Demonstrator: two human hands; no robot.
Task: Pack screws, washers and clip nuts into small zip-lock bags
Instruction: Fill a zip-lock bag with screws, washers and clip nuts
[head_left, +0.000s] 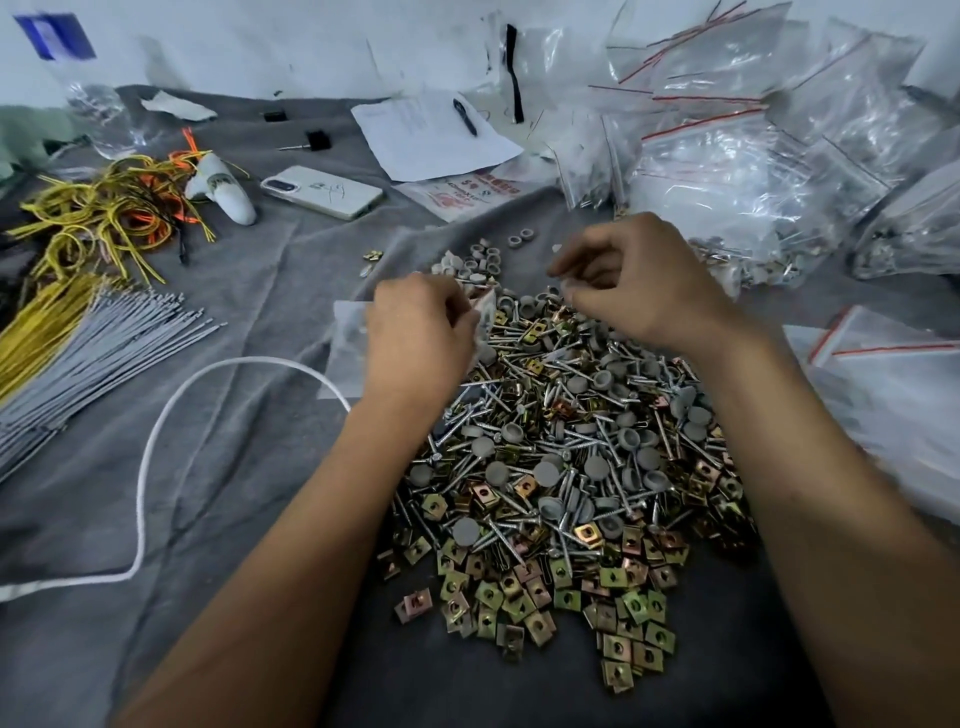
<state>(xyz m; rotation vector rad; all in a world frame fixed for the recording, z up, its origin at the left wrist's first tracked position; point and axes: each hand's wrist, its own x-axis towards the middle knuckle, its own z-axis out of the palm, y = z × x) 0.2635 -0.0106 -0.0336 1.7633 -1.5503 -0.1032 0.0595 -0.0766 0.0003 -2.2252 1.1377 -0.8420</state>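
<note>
- Left hand (415, 338): fingers curled, pinching the mouth of a small clear bag (345, 343) that lies flat on the grey cloth (249, 291) just left of the pile.
- Right hand (634, 280): fingertips drawn together at the far edge of the pile, apparently pinching a small pale part; too blurred to name it.
- Loose stock in one heap between the forearms: screws (519, 410) tangled through the middle, grey washers (545, 473) scattered on top, clip nuts (519, 592) fanned along the near edge.
- Filled bags (737, 171) with red zip strips heaped far right; empty ones (883, 353) near the right wrist.
- Handling, as judged: bag film is thin, limp and slick, so hold it at the stiffer zip lip and keep the mouth spread.
- Screws are light but pointed; likely to snag or pierce film, so drop them head-first.
- Clip nuts are stiff with sharp edges; take them by the flat faces.
- Washers look smooth and round; likely to roll, so pinch them at the rim.
</note>
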